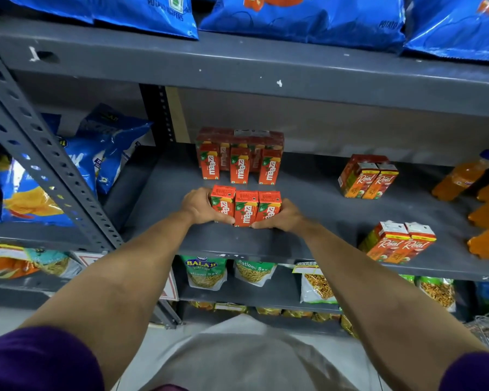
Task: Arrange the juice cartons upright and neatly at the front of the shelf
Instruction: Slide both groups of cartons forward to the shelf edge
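Observation:
Three red Maaza juice cartons (246,207) stand upright side by side on the grey shelf (322,210), a little back from its front edge. My left hand (198,206) presses the left end of this row and my right hand (283,217) presses the right end, squeezing the three together. Behind them stands a second row of three Maaza cartons (239,167), with a shrink-wrapped pack of the same cartons (239,136) at the back.
Two pairs of Real juice cartons stand to the right, one near the front edge (398,244) and one further back (369,180). Orange drink bottles (463,176) lie at the far right. Blue wafer bags (308,18) fill the shelf above; snack packets (205,273) sit below.

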### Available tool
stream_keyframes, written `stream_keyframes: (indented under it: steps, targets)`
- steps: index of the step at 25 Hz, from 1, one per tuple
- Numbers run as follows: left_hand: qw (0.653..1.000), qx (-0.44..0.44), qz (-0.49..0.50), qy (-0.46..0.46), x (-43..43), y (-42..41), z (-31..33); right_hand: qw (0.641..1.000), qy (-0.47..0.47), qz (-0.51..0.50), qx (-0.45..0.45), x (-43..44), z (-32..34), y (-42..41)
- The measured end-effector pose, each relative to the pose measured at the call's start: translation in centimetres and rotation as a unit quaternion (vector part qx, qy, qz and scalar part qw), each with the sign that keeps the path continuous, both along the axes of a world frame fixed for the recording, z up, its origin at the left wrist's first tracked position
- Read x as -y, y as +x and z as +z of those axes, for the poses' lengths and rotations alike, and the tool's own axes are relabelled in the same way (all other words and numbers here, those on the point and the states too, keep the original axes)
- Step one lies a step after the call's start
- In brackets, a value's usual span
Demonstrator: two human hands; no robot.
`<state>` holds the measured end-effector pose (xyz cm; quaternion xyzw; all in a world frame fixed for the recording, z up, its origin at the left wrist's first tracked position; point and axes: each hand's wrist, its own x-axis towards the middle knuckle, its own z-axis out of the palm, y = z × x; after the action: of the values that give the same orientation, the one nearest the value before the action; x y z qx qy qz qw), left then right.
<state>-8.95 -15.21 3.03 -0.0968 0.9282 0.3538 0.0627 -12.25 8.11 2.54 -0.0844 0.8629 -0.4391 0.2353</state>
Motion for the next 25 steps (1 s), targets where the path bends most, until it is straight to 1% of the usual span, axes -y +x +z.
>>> stream_keyframes:
  steps: [2, 5, 8, 13, 17, 25]
  targets:
    - [0.998, 0.037, -0.024, 0.040, -0.1, 0.3, -0.2, 1.000, -0.003, 0.009, 0.007, -0.1, -0.1, 0.4]
    - [0.991, 0.056, -0.016, 0.123, -0.6, 1.2, -1.0, 1.000, -0.015, -0.008, 0.005, -0.3, -0.5, 1.0]
    - [0.984, 0.074, -0.017, 0.160, -1.1, 1.7, -1.5, 0.999, -0.026, -0.025, 0.012, -0.6, -0.9, 1.7]
    - [0.980, 0.102, -0.031, 0.167, -1.0, 2.3, -1.1, 0.999, -0.035, -0.023, 0.017, -0.6, -1.2, 2.8]
    - [0.979, 0.082, -0.040, 0.182, -1.2, 3.4, -1.7, 0.999, -0.025, -0.033, 0.015, -0.6, -1.6, 3.3]
    - [0.983, 0.059, -0.048, 0.170, -1.1, 4.6, -1.8, 0.999, -0.016, -0.035, 0.001, -0.3, -2.3, 4.3]
